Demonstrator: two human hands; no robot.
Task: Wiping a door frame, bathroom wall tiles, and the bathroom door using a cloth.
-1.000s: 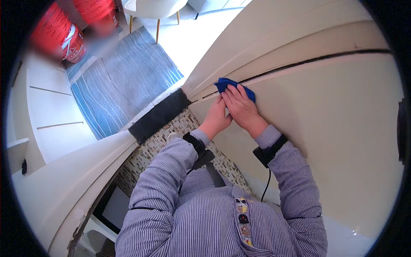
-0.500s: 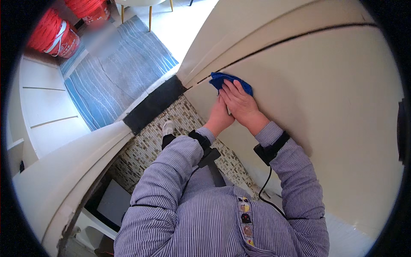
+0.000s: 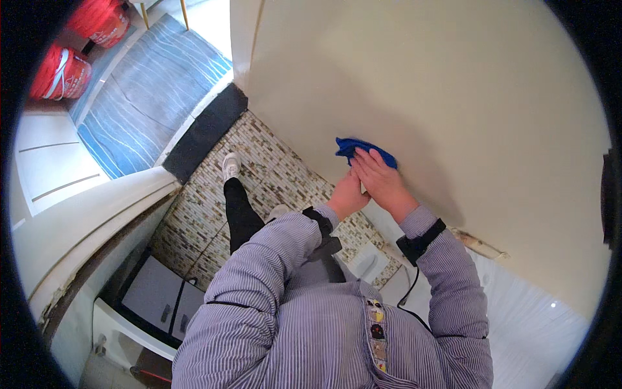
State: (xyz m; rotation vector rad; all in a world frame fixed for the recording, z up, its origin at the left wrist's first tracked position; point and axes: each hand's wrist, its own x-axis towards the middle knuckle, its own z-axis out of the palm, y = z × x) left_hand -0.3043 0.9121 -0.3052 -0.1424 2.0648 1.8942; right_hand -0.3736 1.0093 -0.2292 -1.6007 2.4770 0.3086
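Observation:
A crumpled blue cloth (image 3: 367, 151) lies against a smooth cream door panel (image 3: 492, 123). My right hand (image 3: 383, 178) presses it to the panel, fingers stretched over its lower part. Just left of that and lower, my left hand (image 3: 350, 196) has its fingers curled, close against the right hand. A small pale edge shows between the two hands, too little of it to name. The left palm and whatever may be inside it are hidden. Dark straps circle both wrists over striped sleeves.
Brown-and-white mosaic tiles (image 3: 214, 223) cover the floor underfoot. A dark threshold (image 3: 206, 133) leads to a blue striped rug (image 3: 155, 91). Red buckets (image 3: 71, 74) stand far left. A grey cabinet (image 3: 152, 292) sits at lower left, and the panel's lower edge looks worn (image 3: 479, 243).
My view has shifted, showing more of the floor and cabinet. Both hands and the cloth now sit lower on the panel, away from the dark seam near which they were.

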